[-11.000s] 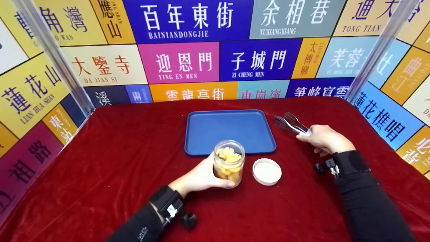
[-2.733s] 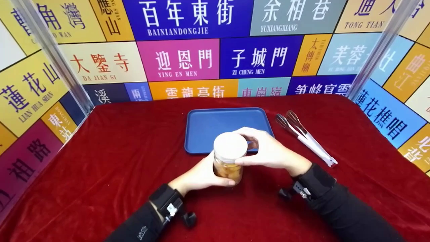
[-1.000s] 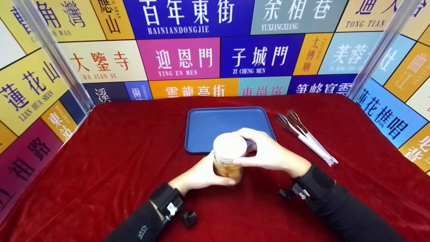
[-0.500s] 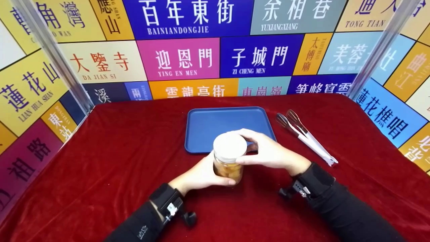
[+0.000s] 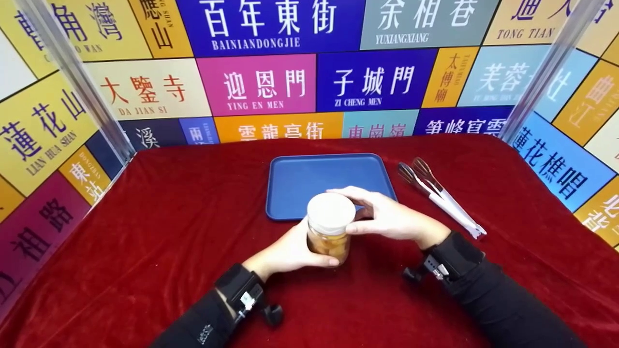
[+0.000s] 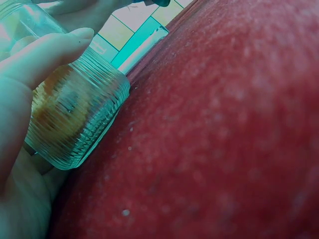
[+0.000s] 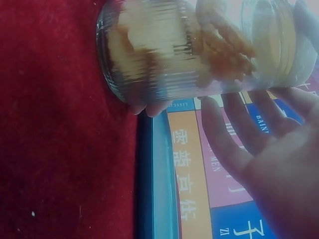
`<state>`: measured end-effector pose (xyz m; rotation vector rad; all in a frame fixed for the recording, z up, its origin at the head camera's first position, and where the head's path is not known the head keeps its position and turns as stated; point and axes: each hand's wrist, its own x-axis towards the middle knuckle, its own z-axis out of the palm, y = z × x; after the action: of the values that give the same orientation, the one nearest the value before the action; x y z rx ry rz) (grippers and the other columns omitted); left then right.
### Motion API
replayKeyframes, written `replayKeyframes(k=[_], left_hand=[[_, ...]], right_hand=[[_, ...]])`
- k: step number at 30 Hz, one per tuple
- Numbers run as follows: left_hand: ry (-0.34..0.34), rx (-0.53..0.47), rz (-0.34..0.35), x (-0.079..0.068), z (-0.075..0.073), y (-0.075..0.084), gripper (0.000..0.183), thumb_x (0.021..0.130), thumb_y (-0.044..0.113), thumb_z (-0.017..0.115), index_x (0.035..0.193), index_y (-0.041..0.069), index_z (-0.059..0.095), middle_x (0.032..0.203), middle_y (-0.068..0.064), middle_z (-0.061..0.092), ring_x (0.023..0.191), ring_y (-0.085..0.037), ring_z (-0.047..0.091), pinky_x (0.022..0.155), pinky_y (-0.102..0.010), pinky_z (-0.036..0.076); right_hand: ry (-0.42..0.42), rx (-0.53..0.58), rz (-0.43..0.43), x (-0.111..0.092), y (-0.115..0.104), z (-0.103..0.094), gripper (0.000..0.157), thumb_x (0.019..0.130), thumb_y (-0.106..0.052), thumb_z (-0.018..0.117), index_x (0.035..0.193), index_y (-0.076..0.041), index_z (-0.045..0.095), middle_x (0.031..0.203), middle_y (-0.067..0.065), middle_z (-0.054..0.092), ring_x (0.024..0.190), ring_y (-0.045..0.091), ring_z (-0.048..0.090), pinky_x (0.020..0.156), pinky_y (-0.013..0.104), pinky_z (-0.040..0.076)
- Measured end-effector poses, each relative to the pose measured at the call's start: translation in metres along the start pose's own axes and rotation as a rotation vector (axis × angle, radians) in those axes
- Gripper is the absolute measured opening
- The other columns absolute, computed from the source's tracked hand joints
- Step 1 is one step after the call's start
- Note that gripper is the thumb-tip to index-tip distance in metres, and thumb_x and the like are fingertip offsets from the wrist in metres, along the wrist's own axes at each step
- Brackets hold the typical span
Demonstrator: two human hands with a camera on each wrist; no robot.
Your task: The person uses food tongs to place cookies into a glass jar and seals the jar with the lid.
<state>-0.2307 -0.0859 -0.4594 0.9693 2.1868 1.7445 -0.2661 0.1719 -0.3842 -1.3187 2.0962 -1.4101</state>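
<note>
A ribbed glass jar (image 5: pixel 329 245) with yellowish-brown pieces of food inside stands upright near the table's middle. My left hand (image 5: pixel 285 251) grips its body, the thumb across the front; in the left wrist view the thumb lies along the glass (image 6: pixel 79 114). A white lid (image 5: pixel 331 212) sits on the jar's mouth. My right hand (image 5: pixel 387 215) holds the lid by its rim, thumb at the front right and fingers round the far side. In the right wrist view the fingers of my right hand (image 7: pixel 279 144) reach up beside the jar's neck.
Behind the jar lies a blue tray (image 5: pixel 309 176), partly covered by my right hand in the head view. Tongs with white handles (image 5: pixel 452 208) lie right of it on the red cloth (image 5: pixel 193 217). Signboard panels rise behind the table, with metal posts at both corners.
Earlier the jar was uncovered, its lid lay on the cloth and my right hand was at the tongs. The lid is now on the jar; lately my right thumb has shifted slightly rightward along its rim.
</note>
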Motion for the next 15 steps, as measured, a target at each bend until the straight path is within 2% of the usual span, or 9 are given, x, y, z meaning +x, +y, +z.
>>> replayKeyframes(k=[15], left_hand=[[0.002,-0.019,0.001,-0.0001,-0.0003,0.0003,0.1,0.078,0.012,0.096,0.158,0.014,0.036,0.145,0.002,0.059,0.134,-0.014,0.057,0.12,-0.035,0.04]], right_hand=[[0.067,-0.043,-0.028,0.002,-0.003,0.0025,0.07,0.093,-0.01,0.083,0.156,-0.013,0.051,0.149,0.004,0.059,0.136,0.023,0.056,0.101,0.04,0.058]])
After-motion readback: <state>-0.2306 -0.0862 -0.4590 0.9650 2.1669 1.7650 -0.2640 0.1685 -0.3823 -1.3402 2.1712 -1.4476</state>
